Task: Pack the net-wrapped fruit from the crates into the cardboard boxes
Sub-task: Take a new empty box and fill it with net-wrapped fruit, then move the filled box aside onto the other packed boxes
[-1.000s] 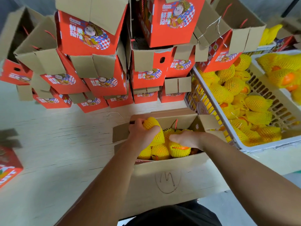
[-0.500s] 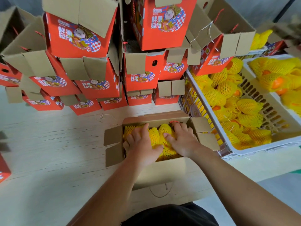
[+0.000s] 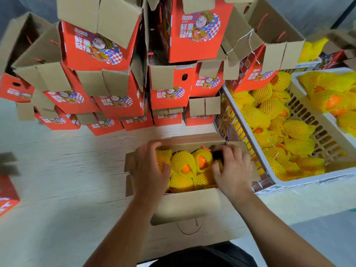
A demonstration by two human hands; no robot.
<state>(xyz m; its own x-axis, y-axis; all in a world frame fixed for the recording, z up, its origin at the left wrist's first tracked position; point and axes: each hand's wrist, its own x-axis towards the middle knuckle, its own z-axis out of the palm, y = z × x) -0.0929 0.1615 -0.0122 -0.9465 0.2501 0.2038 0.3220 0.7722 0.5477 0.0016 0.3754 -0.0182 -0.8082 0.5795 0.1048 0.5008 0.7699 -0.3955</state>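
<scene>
Hands both curl over netted fruit (image 3: 184,162) in my open box (image 3: 185,205): left hand (image 3: 147,168), right hand (image 3: 234,170).

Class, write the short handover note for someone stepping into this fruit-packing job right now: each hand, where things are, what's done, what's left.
Left hand: inside the open cardboard box, fingers curled on a net-wrapped fruit at its left side.
Right hand: curled on fruit at the box's right side.
Done: the box looks nearly full of wrapped fruit; flaps are open.
Left: settle the fruit, close the flaps, then fill more from the white crate on the right, which holds plenty. Stacked red boxes wait behind.
</scene>
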